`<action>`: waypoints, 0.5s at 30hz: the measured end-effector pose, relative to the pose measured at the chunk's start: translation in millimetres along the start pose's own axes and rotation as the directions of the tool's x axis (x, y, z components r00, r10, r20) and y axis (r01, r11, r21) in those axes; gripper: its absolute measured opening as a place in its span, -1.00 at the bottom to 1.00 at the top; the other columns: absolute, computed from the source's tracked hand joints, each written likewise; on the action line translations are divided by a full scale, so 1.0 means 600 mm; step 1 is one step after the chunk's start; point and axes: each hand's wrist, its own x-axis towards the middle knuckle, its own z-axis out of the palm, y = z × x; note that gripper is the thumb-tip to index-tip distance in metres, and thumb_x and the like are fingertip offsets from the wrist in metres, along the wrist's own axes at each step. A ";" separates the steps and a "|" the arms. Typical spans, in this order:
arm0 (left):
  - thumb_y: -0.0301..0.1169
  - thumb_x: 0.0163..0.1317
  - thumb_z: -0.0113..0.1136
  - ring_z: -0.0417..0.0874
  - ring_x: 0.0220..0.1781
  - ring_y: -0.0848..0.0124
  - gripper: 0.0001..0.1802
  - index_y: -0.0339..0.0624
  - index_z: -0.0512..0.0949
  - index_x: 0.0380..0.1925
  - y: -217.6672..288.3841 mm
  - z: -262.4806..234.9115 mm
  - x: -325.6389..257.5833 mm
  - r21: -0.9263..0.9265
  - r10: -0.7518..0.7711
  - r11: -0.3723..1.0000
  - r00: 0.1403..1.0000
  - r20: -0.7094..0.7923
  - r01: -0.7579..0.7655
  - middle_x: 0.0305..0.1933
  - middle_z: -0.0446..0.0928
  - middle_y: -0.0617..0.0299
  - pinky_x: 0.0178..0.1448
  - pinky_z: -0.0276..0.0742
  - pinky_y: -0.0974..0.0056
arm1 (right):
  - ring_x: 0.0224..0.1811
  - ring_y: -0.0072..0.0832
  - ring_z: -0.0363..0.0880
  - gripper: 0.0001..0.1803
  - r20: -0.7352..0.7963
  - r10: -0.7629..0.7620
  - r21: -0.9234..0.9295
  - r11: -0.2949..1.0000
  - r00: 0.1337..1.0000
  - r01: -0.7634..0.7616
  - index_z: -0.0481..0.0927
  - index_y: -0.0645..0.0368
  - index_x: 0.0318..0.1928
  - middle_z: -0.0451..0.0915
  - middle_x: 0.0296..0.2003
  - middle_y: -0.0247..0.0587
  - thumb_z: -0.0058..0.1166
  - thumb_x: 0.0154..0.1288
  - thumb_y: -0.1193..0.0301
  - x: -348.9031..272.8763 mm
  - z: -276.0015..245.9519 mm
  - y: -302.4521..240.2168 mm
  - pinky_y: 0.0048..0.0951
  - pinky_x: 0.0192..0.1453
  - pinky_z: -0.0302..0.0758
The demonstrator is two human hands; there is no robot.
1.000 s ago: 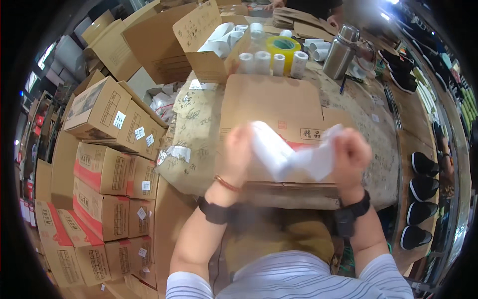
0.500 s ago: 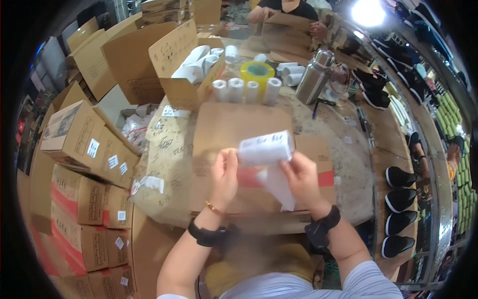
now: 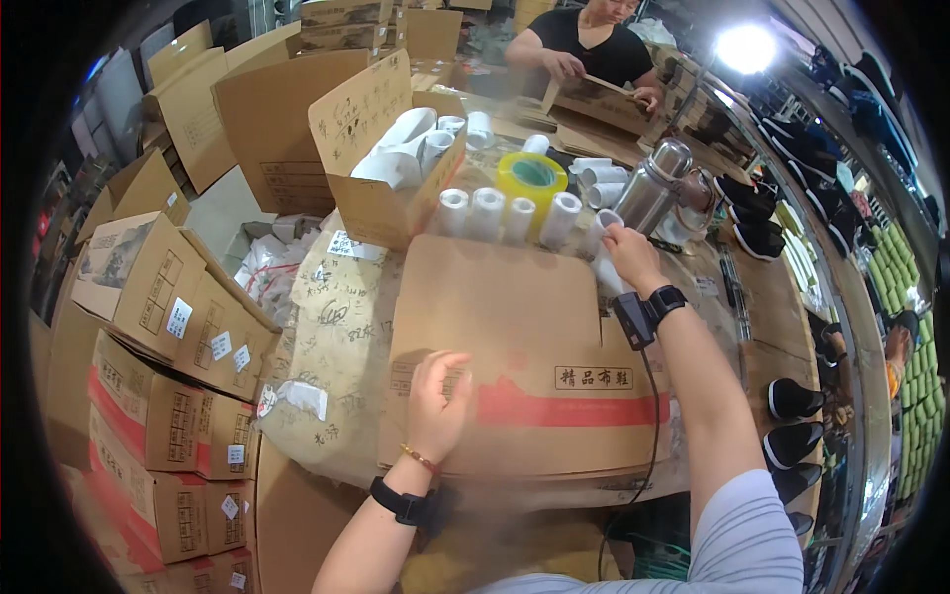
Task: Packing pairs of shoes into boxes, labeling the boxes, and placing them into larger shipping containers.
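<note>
Basically, right hand [image 3: 630, 255] pinches a white paper roll [image 3: 604, 230] at the far right end of the row of rolls [image 3: 505, 213] beyond the flat brown carton [image 3: 515, 366]; it looks light, fairly stiff, crushable, best gripped round its side. Left hand [image 3: 437, 401] rests spread on the carton, holding nothing. The paper-covered table [image 3: 336, 327] is crowded: yellow tape roll [image 3: 531, 178], steel flask [image 3: 653, 188], stacked boxes [image 3: 168, 327] left of the carton.

Brown flattened carton [image 3: 515, 366] with red stripe; white paper rolls [image 3: 505, 213]; yellow tape roll [image 3: 531, 178] at twelve o'clock; steel-grey flask [image 3: 653, 188].
</note>
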 end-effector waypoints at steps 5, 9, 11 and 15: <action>-0.42 0.21 0.12 0.45 0.09 0.27 -0.74 -0.24 0.50 -0.10 -0.011 -0.011 0.002 0.060 0.005 0.998 0.999 0.045 -0.008 0.00 0.48 0.12 0.23 0.29 0.22 | -0.21 -0.05 0.55 -0.59 -0.185 -0.061 0.071 0.995 0.981 0.075 0.53 -0.14 0.03 0.58 -0.29 -0.05 0.02 0.13 0.46 -0.006 -0.029 -0.025 -0.13 -0.15 0.47; -0.34 0.28 0.09 0.39 0.16 0.39 -0.60 -0.25 0.38 0.08 -0.016 -0.019 0.029 -0.332 -0.177 0.915 0.968 0.179 0.229 0.09 0.44 0.19 0.27 0.24 0.25 | -0.24 -0.31 0.49 -0.61 -0.240 -0.166 0.538 0.798 0.957 0.273 0.60 0.13 -0.22 0.51 -0.31 -0.19 -0.14 -0.09 0.70 -0.066 -0.136 -0.132 -0.43 -0.11 0.43; -0.28 0.31 0.08 0.37 0.19 0.43 -0.54 -0.25 0.33 0.15 0.004 -0.023 0.021 -0.439 -0.228 0.839 0.941 0.252 0.321 0.13 0.41 0.21 0.28 0.22 0.27 | -0.23 -0.41 0.44 -0.62 -0.273 -0.135 0.687 0.665 0.952 0.292 0.60 0.21 -0.32 0.47 -0.31 -0.24 -0.19 -0.15 0.74 -0.108 -0.144 -0.203 -0.51 -0.09 0.39; -0.06 0.39 -0.11 0.34 0.23 0.43 -0.45 -0.18 0.22 0.23 0.111 -0.006 -0.015 -0.827 -0.161 0.449 0.941 0.299 0.339 0.18 0.35 0.21 0.27 0.24 0.30 | -0.15 -0.41 0.42 -0.65 -0.411 0.023 0.885 0.250 0.911 0.393 0.53 0.25 -0.44 0.42 -0.28 -0.22 -0.28 -0.20 0.81 -0.200 -0.107 -0.325 -0.57 -0.01 0.32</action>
